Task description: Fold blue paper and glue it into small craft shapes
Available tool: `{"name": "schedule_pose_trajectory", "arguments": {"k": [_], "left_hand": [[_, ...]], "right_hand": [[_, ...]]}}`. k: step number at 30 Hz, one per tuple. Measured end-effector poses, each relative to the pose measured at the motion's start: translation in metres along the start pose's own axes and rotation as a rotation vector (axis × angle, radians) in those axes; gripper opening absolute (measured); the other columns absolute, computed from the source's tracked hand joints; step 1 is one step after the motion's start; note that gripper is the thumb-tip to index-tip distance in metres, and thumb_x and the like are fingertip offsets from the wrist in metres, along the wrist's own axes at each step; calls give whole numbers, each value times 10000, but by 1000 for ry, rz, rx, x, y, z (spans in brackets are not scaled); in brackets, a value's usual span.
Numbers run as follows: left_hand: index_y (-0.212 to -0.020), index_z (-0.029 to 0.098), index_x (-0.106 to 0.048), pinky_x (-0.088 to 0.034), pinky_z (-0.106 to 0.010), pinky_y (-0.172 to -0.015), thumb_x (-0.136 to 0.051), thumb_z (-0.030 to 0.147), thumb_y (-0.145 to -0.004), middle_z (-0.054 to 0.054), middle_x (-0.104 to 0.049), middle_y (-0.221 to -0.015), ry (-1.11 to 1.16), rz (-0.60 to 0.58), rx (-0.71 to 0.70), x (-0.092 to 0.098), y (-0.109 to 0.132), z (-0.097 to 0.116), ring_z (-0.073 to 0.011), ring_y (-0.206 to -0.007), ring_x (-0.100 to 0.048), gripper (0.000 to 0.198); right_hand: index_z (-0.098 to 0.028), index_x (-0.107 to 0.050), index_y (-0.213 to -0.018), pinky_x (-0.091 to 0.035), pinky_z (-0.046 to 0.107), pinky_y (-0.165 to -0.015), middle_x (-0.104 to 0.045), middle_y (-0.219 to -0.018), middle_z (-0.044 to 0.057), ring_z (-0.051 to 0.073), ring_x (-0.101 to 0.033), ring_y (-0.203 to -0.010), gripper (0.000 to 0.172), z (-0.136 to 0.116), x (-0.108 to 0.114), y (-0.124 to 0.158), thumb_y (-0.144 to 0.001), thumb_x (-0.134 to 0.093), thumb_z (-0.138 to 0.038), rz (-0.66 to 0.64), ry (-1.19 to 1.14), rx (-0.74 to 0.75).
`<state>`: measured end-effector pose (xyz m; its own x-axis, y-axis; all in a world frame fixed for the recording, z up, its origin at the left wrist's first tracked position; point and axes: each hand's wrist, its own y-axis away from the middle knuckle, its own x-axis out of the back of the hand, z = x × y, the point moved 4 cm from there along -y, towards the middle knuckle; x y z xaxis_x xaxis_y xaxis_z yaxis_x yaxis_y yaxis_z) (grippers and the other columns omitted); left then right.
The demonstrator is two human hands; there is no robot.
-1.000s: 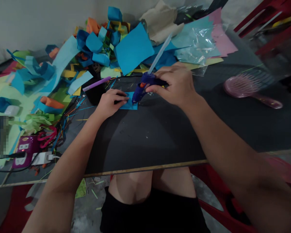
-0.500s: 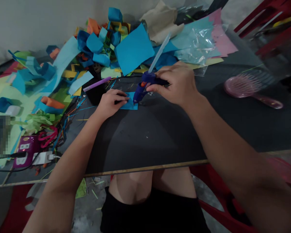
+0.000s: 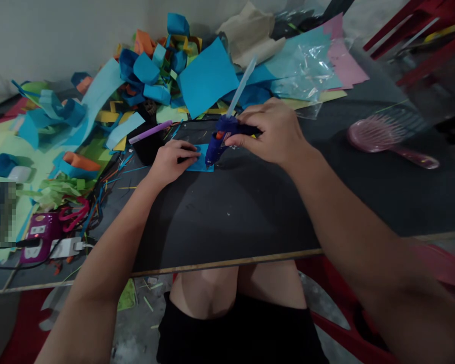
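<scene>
A small piece of blue paper (image 3: 202,161) lies flat on the dark table. Over its left part rests my left hand (image 3: 174,159), fingers bent and thumb close to them, holding the paper down; the fingertips hide part of it. My right hand (image 3: 273,131) is closed around the handle of a dark blue glue gun (image 3: 217,144). A translucent glue stick (image 3: 242,87) sticks up out of the gun's back end. The gun points down, its nozzle at the right part of the paper; whether it touches I cannot tell.
Behind my hands are a black container (image 3: 146,147) with a purple pen (image 3: 151,132) across it and a heap of folded paper pieces (image 3: 147,68). A pink hairbrush (image 3: 367,135) lies right. At left sit a purple power strip (image 3: 41,237) and cables. The table edge (image 3: 227,264) is near my lap.
The glue gun in my right hand has shifted slightly left, and its nozzle sits a bit farther in from the paper's right edge. My left hand stays on the paper.
</scene>
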<state>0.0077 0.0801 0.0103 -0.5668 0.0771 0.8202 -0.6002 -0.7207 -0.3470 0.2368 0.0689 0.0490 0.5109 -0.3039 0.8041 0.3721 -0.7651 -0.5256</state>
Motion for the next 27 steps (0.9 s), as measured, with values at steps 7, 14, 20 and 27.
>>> {"name": "schedule_pose_trajectory", "arguments": {"k": [7,14,20,27], "left_hand": [[-971,262,-780,-524,-380,-929,-644,272,-889,-34,-751,-1054,14,5,-1,0,0,-2,-201,-1019,-683,160],[-966,253,-782,-528,-372,-919,-648,262,-888,-42,-752,-1047,24,23,-16,0,1,-2,-199,-1006,-684,155],[-964,276,-782,-530,-388,-933,-643,269,-888,-31,-754,-1053,28,19,6,0,0,-2,-198,-1013,-684,159],[-960,274,-782,-532,-386,-935,-645,262,-887,-32,-752,-1054,26,18,7,0,0,-2,-197,-1019,-682,156]], "right_hand": [[-201,-742,-1010,-484,505,-914,-757,-1036,133,332,-701,-946,675,1,-1,0,-807,-469,-784,28,5,-14],[-209,-737,-1023,-489,508,-899,-758,-1033,122,332,-702,-947,639,2,-1,0,-829,-478,-759,27,3,-4],[-218,-744,-1022,-494,501,-895,-759,-1011,112,328,-704,-951,609,1,-1,0,-847,-480,-737,18,3,1],[-219,-742,-1039,-488,502,-907,-760,-1017,114,325,-705,-946,624,-1,0,1,-840,-477,-748,15,18,-9]]}}
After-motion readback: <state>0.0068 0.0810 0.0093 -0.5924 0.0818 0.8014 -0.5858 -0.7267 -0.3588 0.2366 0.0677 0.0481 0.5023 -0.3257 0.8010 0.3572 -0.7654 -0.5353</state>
